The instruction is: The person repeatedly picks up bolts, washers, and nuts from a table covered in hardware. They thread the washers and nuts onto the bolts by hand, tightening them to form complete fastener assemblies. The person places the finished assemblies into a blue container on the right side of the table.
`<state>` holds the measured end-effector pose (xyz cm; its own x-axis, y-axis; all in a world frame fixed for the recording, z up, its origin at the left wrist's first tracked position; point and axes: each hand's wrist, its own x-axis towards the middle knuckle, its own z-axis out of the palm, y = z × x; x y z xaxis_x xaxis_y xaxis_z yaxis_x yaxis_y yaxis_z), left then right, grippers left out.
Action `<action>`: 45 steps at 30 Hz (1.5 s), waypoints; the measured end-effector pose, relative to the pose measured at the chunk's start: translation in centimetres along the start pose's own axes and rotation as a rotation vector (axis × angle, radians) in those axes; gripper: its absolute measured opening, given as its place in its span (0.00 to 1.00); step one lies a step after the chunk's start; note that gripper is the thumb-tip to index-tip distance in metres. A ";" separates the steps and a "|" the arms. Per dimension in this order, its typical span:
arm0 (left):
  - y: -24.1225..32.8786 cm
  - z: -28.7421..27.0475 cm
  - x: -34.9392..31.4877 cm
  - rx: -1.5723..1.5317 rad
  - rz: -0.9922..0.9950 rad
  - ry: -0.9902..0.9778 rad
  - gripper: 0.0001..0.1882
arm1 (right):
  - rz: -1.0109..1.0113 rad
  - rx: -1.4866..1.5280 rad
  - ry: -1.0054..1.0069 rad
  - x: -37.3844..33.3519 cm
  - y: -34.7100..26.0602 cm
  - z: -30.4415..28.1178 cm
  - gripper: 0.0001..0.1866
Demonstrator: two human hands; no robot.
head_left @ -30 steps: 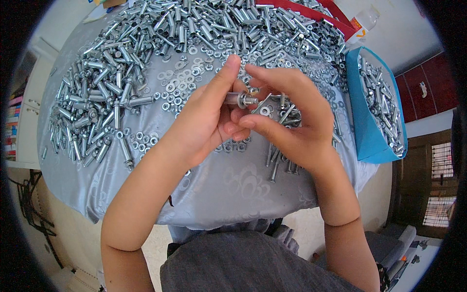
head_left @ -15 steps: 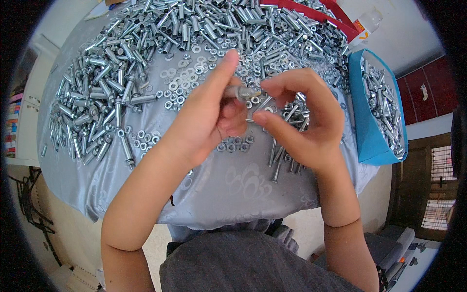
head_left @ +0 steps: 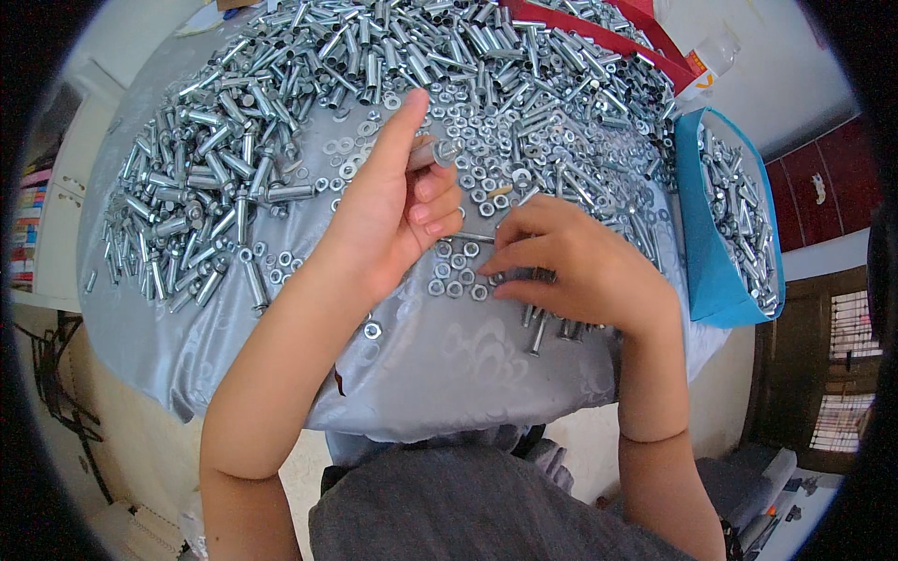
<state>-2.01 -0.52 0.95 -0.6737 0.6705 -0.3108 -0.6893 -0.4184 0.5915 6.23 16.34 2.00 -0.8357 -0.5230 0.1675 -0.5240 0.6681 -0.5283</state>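
Across the far side of a silver-grey patterned satin tablecloth [head_left: 421, 393], a broad heap of shiny cylindrical metal tubes [head_left: 412, 61]; left, a pile of silver metal tube-and-bolt assemblies [head_left: 196, 178]. Far right, an open red box [head_left: 666, 42] beside a clear plastic bottle [head_left: 718, 54]; right, a blue upright bin [head_left: 700, 234] full of slender silver metal pieces. Between, flat round silver washers [head_left: 345, 145]. In the way: the bare right hand [head_left: 582, 264], partly hiding long silver metal bolts [head_left: 538, 335].

Clamped between thumb and fingers of the bare left hand [head_left: 385, 220], above the table: a grey cylindrical metal sleeve [head_left: 427, 156], end pointing right. Right hand nearer, to the right, fingers curled down at the bolts; whether closed on one, cannot tell.

Counted: one held sleeve, one bin, one box, one bottle; about eight hexagonal silver metal nuts [head_left: 455, 289] left of the right fingertips, one lone nut [head_left: 373, 331] nearer and left; tubes and washers too many to count.
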 end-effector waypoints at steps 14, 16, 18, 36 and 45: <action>-1.5 1.1 -0.5 0.226 0.001 0.031 0.21 | -0.082 0.018 0.713 1.1 -0.8 -0.2 0.13; -1.6 1.3 -0.7 0.234 0.015 0.047 0.20 | -0.092 0.059 0.700 1.3 -0.8 0.2 0.13; -1.7 1.2 -0.8 0.254 0.039 0.053 0.20 | -0.099 0.070 0.693 1.3 -0.7 0.6 0.13; -1.5 1.0 -1.1 0.546 0.302 0.065 0.26 | 0.018 -0.099 0.477 0.1 -1.3 -0.7 0.11; -1.4 1.3 -1.3 0.596 0.320 0.091 0.26 | 0.014 -0.071 0.436 0.1 -1.1 -0.8 0.15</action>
<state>0.18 -0.02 1.49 -0.8576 0.5049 -0.0977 -0.2049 -0.1612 0.9654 6.55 15.95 3.28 -0.8260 -0.2515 0.5044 -0.5093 0.7164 -0.4768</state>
